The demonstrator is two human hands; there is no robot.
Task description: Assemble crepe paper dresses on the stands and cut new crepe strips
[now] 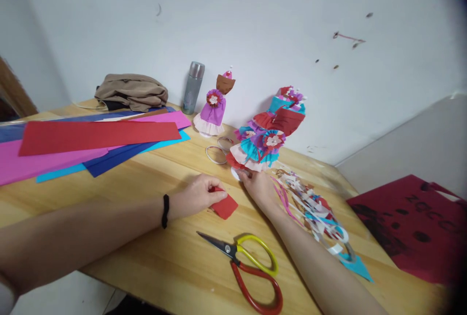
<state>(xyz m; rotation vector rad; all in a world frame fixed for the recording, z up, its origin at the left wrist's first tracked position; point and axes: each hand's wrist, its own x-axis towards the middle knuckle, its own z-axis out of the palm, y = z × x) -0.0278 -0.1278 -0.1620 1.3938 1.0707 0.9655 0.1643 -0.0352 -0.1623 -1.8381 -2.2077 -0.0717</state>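
Note:
My left hand (199,195), with a black band at the wrist, pinches a small red paper piece (226,207) just above the wooden table (160,256). Farther right, my right hand (257,186) reaches to the base of a layered paper figure (270,130) in red, blue, purple and pale pink. Its fingertips are partly hidden under the ruffles, beside a white disc (235,174). Scissors (229,249) with one yellow and one red handle lie on the table between my forearms, blades pointing left.
Coloured paper sheets (102,137) lie at the left, with a brown cloth (131,92) behind. A bottle (193,88) and a purple paper figure (212,110) stand by the wall. Rubber bands (216,155), paper scraps (310,203) and a red bag (408,227) are also in view.

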